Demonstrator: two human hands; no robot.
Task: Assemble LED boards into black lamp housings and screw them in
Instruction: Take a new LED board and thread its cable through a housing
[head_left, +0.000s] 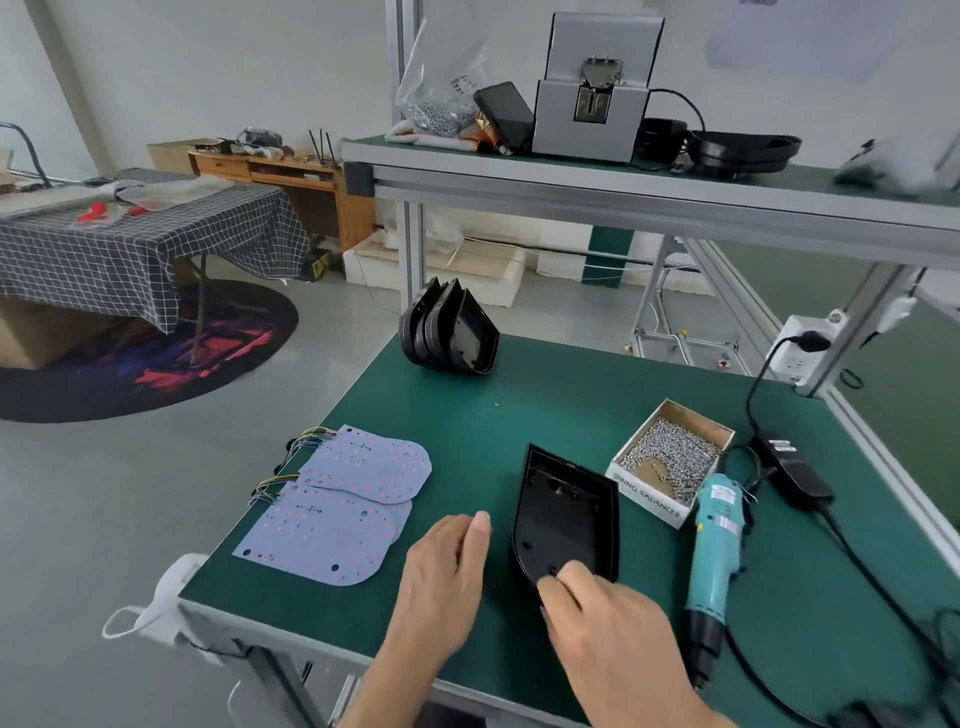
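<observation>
One black lamp housing (569, 512) lies open side up on the green desk (545, 410), and everything else is placed from it. Beyond it toward the desk's far left edge stands a nested stack of housings (449, 335) tipped on edge; three or four rims show, but the exact count cannot be told. To the housing's left lie LED boards (343, 512) in two overlapping piles, at least three boards visible, with bundles of coloured wires at their far left ends. Just right of the housing sits one open cardboard box of screws (672, 460), and right of that one teal electric screwdriver (714, 551) lies on its side, tip toward the near edge. A black power adapter (795, 470) with its cable lies farther right.

Two hands are in view. The right hand (605, 605) covers the housing's rounded near end, its fingers curled over the rim and grasping it. The left hand (449, 566) is released, hovering just left of the housing with fingers loosely bent and the thumb up, between the housing and the boards.

The housing is glossy black, rounded at the near end and squared at the far end, with a raised rim, small mounting holes and moulded features inside; no board sits in it.
</observation>
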